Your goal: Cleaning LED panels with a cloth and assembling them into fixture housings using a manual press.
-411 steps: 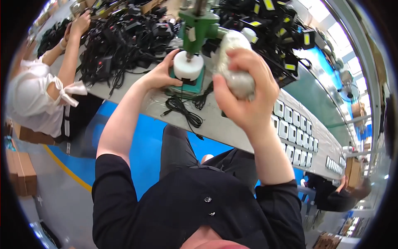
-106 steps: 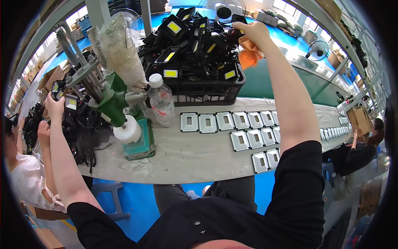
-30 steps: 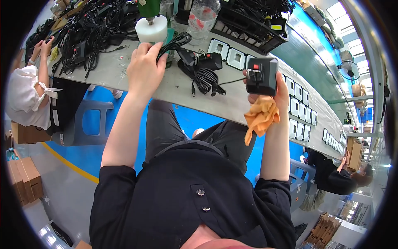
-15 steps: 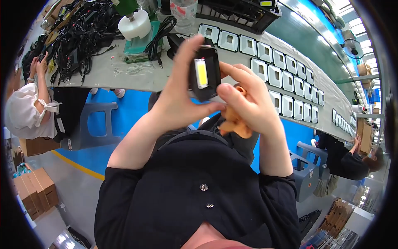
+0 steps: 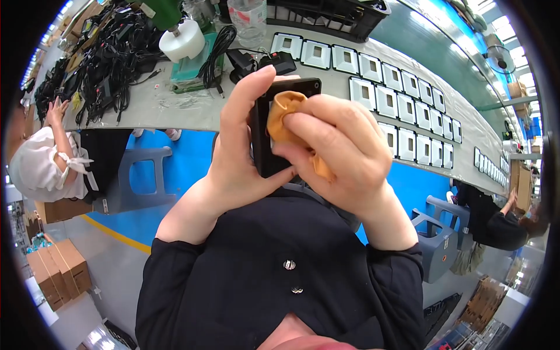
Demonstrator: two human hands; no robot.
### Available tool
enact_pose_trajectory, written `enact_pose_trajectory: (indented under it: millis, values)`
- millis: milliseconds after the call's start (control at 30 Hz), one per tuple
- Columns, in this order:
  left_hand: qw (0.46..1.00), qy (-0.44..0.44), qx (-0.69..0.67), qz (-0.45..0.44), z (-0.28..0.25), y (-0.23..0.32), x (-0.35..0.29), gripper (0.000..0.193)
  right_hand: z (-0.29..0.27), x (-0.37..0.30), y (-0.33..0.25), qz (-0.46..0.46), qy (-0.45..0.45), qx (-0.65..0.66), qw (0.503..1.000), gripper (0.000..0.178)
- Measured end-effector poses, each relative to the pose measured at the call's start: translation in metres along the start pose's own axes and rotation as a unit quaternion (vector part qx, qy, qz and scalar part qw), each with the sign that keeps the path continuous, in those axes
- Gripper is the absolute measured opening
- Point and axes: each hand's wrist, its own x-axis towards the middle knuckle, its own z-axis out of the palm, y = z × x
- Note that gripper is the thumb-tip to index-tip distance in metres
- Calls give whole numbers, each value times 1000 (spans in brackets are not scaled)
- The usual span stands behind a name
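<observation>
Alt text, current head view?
A person's left hand holds a black housing while the right hand holds an orange cloth against its face. Beyond them, a bench carries rows of white frames, a green press and tangled black cables.

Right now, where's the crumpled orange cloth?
Head view, just above centre: the crumpled orange cloth is in the right hand, over the black rectangular housing held by the left hand.
</observation>
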Motion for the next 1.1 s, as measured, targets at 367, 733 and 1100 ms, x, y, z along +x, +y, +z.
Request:
enact_pose_trajectory:
  millis: [367,733,1100]
  values:
    - [999,-26,22,1,6,5,3,106,-31,6,-10,121,-53,21,991,23]
    - [997,-48,48,-23,19,3,7,91,-35,-11,-7,134,-95,35,986,22]
    - [995,-101,-5,-15,44,-3,21,100,-75,-32,5,185,-142,164,959,25]
